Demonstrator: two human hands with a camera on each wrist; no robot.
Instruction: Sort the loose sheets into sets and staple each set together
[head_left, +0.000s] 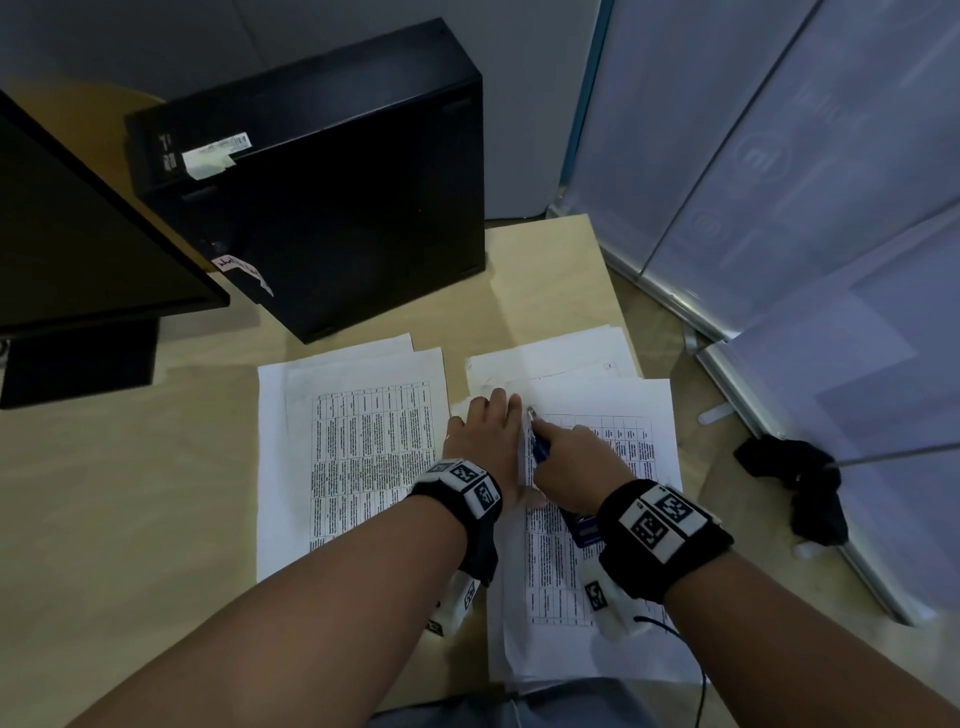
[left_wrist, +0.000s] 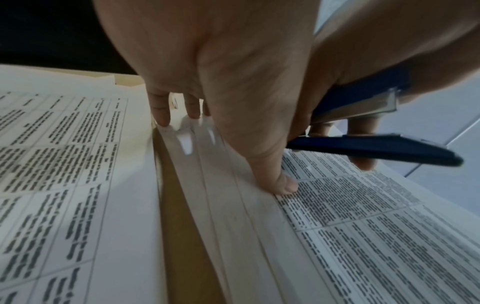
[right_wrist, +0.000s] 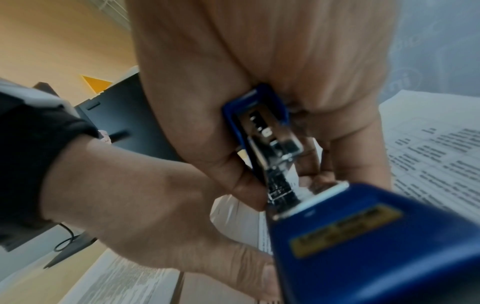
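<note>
office | monitor (head_left: 78, 218) | computer tower (head_left: 332, 182) | desk (head_left: 130, 467) | partition panels (head_left: 779, 156)

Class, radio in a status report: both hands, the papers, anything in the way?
Left hand flat, pressing the right pile. Right hand has its grip on the blue stapler, open at the pile's edge. Nothing blocking.

Stapler (right_wrist: 345, 242): glossy blue plastic shell, shiny bare metal inside
Sheets (head_left: 374, 447): thin matt white paper, black print
Desk (head_left: 130, 493): smooth pale wood-look top
Computer case (head_left: 332, 197): matt black
Wristbands (head_left: 670, 540): black cloth
</note>
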